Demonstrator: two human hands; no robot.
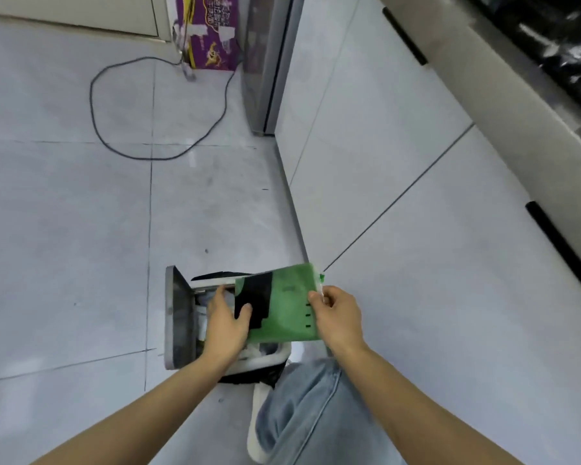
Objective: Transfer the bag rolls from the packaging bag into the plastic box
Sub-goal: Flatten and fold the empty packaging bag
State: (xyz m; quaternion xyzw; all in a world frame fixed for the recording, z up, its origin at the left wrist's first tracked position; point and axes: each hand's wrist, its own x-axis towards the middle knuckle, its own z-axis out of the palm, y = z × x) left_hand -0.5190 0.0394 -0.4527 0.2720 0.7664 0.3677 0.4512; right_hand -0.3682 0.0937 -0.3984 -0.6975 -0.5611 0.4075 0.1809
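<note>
Both hands are on the green bag (282,305), held flat above an open bin (178,317) on the floor. The left hand (227,322) clamps the bag's left end, thumb pressed on the dark patch where something black shows through, fingers tucked underneath out of sight. The right hand (337,317) pinches the right edge between thumb and fingertips, right at the clear sealed strip, so each grip is closed on the bag and nothing else. The bag's long axis runs left to right between the two hands, tilted a little up toward the right. Whether that dark shape is the rolls, I can't say for sure. The mouth looks to be at the right, so the right hand is the nearer one to open it. No plastic box is clearly in view; the container under the bag may be a bin instead.
</note>
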